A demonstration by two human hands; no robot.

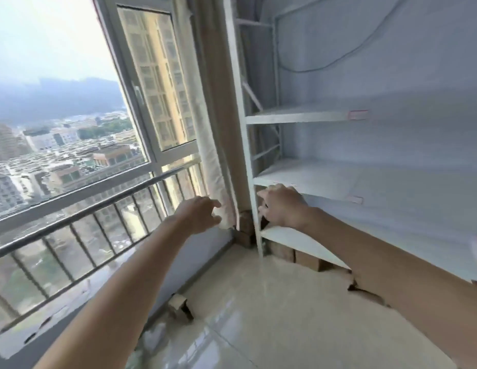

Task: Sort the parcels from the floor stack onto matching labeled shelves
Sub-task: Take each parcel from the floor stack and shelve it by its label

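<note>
Both my arms are stretched out toward the corner where the window (72,115) meets the white rack (254,182). My left hand (198,213) hangs in the air by the curtain (213,166), grip loose, fingers half curled, holding nothing. My right hand (281,206) is at the rack's front post, between the middle shelf (325,179) and the bottom shelf (293,241), fingers bent; it's blurry there, so I can't tell if that grip has hold of anything.

Every shelf I can see has nothing on it. There's a pinkish label (358,115) on the front edge of the upper shelf (298,117) and another one on the middle shelf's edge, too smeared to read.

The parcels (293,254) are brown boxes down on the floor (272,315), tucked under the bottom shelf in a row. More sit in the corner behind the post. One small box (180,306) sits apart by the wall under the railing (80,209).
</note>
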